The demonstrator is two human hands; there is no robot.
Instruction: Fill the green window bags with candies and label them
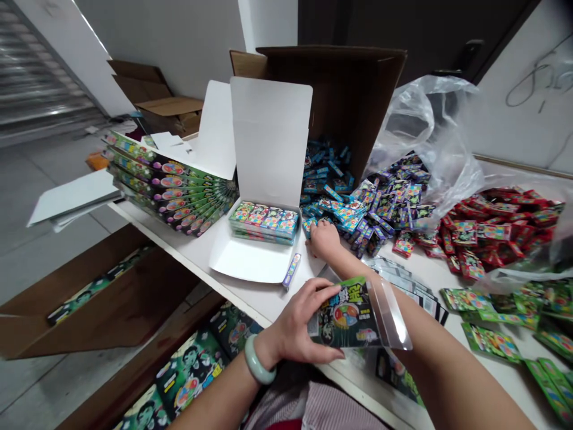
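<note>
My left hand (295, 319) is shut on a green-and-black candy packet (344, 313), which has a clear plastic sleeve (389, 313) along its right side. A pale green bangle (258, 359) circles that wrist. My right hand (324, 239) lies across the table, its fingers on the edge of a heap of small blue candy packets (329, 203). Whether those fingers grip a packet is hidden. An open white carton (264, 143) holds a row of colourful packs (264, 222), and a loose blue stick pack (292, 271) lies just in front of it.
Stacked green boxes (170, 185) stand left on the white table (188, 251). Purple, red and green packets (496, 227) spread right, beside a clear plastic bag (425, 125). A large cardboard box (340, 95) stands behind. Below the table edge lie cardboard trays (89, 292) with packs.
</note>
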